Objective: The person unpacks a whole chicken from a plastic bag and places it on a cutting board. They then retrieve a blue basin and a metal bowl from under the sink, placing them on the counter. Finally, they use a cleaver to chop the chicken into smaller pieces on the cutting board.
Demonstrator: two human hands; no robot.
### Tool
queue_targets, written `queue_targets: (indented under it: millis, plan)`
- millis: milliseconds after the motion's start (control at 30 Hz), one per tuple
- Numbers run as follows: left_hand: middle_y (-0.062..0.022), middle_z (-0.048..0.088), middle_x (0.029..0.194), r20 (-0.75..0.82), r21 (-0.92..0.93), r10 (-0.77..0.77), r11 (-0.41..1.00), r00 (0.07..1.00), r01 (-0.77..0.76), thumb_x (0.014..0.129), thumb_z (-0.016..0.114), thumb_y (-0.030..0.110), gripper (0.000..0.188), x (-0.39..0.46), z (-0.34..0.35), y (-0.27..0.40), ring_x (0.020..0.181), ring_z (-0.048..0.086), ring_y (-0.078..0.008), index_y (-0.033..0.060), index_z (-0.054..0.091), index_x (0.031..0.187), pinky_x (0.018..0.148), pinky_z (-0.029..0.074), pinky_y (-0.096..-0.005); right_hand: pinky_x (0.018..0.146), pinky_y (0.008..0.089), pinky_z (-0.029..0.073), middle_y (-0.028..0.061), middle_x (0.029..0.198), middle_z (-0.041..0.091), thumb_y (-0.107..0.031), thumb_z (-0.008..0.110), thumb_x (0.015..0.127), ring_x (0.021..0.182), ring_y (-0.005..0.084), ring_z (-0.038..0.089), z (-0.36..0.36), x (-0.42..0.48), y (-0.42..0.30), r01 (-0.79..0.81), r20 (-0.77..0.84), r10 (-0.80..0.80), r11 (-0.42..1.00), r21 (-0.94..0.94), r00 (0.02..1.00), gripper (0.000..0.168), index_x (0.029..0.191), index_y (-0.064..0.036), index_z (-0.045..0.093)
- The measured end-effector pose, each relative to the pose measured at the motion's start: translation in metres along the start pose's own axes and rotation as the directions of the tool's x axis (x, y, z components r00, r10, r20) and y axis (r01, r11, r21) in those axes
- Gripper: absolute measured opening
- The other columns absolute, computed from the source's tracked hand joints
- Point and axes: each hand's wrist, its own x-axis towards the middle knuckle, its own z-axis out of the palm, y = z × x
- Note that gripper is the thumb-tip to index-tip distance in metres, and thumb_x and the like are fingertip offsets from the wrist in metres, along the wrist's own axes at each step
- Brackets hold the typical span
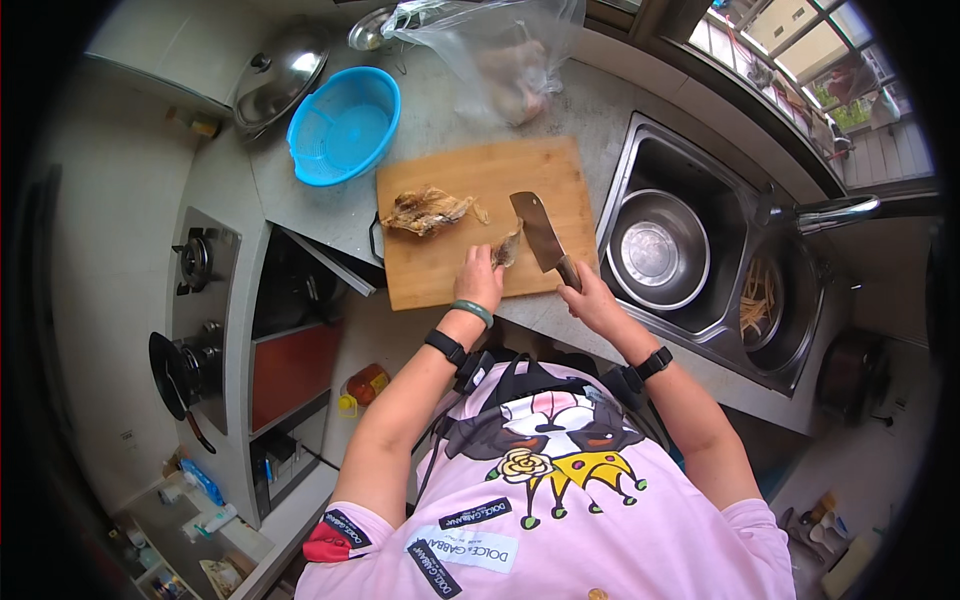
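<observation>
A wooden cutting board [420, 270] lies on the grey counter in front of me. My left hand [480, 276] holds a small brown, dried-looking piece of food [508, 247] down on the board, its fingertips at the near end of the piece. In my right hand [591, 300] is the handle of a cleaver [537, 229]; its blade lies over the board just right of the piece, not touching my left hand. A larger, wrinkled brown clump of the same-looking food [426, 211] rests on the board's left part, with a small scrap [480, 213] beside it.
Behind the board stand a blue plastic basket [345, 124], a domed metal lid [281, 71] and a clear plastic bag [517, 75] with pale pinkish contents. To the right, a double sink [697, 330] holds a metal basin [658, 249] and pale strips [757, 296]. A gas hob [217, 300] is at left.
</observation>
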Motion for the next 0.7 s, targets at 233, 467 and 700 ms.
queue_targets:
  millis: [233, 467, 700]
  plan:
    - [-0.0124, 0.057, 0.103, -0.007, 0.164, 0.151, 0.975, 0.988, -0.148, 0.074, 0.068, 0.01, 0.035, 0.015, 0.002, 0.0, 0.1, 0.051, -0.0344, 0.0067, 0.055, 0.107, 0.081, 0.047, -0.0433, 0.074, 0.042, 0.046, 0.0257, 0.089, 0.059, -0.015, 0.06, 0.084, 0.085, 0.039, 0.06, 0.004, -0.013, -0.023, 0.207, -0.127, -0.231, 0.962, -0.176, 0.965, 0.04, 0.118, 0.001, 0.046]
    - [-0.0078, 0.063, 0.08, 0.15, -0.372, -0.117, 0.914, 0.982, 0.166, 0.08, 0.067, 0.017, 0.023, 0.024, 0.003, -0.026, 0.069, 0.06, -0.0192, 0.005, 0.062, 0.099, 0.063, 0.051, -0.0316, 0.073, 0.0422, 0.047, 0.025, 0.089, 0.06, -0.015, 0.061, 0.084, 0.083, 0.0392, 0.06, 0.014, -0.008, -0.018, 0.178, -0.11, -0.199, 0.968, -0.178, 0.974, 0.04, 0.119, -0.002, 0.046]
    - [-0.0016, 0.057, 0.077, 0.665, -0.647, -0.214, 0.314, 0.716, 0.695, 0.094, 0.055, 0.024, 0.015, 0.023, -0.013, -0.03, 0.057, 0.053, -0.0123, 0.0116, 0.054, 0.101, 0.05, 0.044, -0.0257, 0.065, 0.0385, 0.047, 0.0185, 0.082, 0.06, -0.016, 0.06, 0.086, 0.071, 0.0294, 0.059, 0.006, -0.018, -0.014, 0.245, -0.068, -0.27, 0.936, -0.251, 0.96, 0.04, 0.121, -0.003, 0.044]
